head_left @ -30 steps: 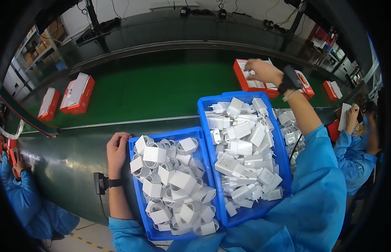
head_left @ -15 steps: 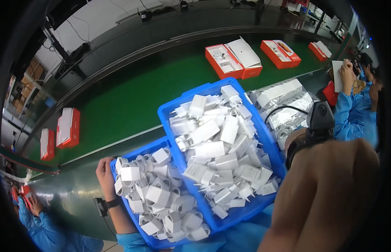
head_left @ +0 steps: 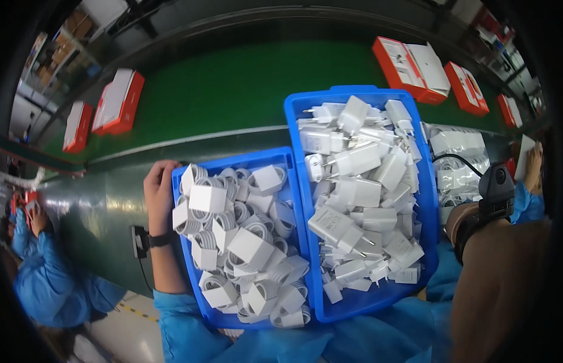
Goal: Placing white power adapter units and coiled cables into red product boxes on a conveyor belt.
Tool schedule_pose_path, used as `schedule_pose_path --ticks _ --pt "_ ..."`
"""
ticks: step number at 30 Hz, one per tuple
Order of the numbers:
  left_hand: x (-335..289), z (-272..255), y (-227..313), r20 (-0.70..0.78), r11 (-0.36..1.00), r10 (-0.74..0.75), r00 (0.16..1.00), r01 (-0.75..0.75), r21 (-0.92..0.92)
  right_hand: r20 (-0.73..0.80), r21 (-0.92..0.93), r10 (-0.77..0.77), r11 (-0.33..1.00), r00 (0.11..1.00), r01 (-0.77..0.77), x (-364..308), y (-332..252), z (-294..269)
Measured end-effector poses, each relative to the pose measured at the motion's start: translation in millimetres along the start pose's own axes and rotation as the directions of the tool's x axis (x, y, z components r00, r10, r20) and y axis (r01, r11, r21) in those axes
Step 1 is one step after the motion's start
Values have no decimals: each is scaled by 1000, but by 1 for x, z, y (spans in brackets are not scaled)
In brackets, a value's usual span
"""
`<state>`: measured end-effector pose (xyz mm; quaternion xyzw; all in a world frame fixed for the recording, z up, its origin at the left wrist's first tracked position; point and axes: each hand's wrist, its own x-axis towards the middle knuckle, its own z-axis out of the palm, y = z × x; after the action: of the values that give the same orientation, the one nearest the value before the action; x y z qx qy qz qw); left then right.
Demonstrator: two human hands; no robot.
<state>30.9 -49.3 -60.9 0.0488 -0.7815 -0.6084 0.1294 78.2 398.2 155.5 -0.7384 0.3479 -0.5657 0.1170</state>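
My left hand (head_left: 158, 184) is closed at the far left corner of a blue bin (head_left: 180, 242), its fingertips bent over the rim. Coiled white charging cables (head_left: 257, 242) in white paper sleeves are heaped in this bin. Against its right side stands a second blue bin (head_left: 310, 242), full of loose white charger plugs (head_left: 354, 192), some with their prongs showing. My right hand (head_left: 456, 219) is by the right wall of that plug bin; only a bit of it shows beyond the wrist strap, and its fingers are hidden.
Open red-and-white boxes (head_left: 413, 69) stand on the green conveyor belt (head_left: 215, 91), with more red boxes (head_left: 119, 103) at far left. Clear-wrapped packs (head_left: 458, 158) lie right of the plug bin. Co-workers in blue sit at left (head_left: 48, 272) and right.
The view has turned, so both bins now appear farther right and more upright. My right forearm has dropped lower and toward the right edge. My left hand stays at the cable bin's corner.
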Motion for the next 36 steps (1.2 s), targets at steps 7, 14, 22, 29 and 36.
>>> schedule_pose_path --ticks 7,14,22,29,36 --pt "-1 -2 -14 33 998 56 998 -55 -22 17 84 38 996 999 -40 -4 18 -11" --pt "2 -6 -15 32 993 76 997 -79 85 54 81 -1 997 999 -3 8 24 9" --pt "9 -4 -17 28 999 45 999 -45 17 22 47 20 999 1000 -21 5 12 14" --pt "-6 -1 -10 -31 999 37 999 -38 -36 66 105 55 993 996 -62 2 -3 7" --pt "-1 -4 -8 53 994 90 995 -93 64 21 180 208 961 978 -208 2 -31 -23"
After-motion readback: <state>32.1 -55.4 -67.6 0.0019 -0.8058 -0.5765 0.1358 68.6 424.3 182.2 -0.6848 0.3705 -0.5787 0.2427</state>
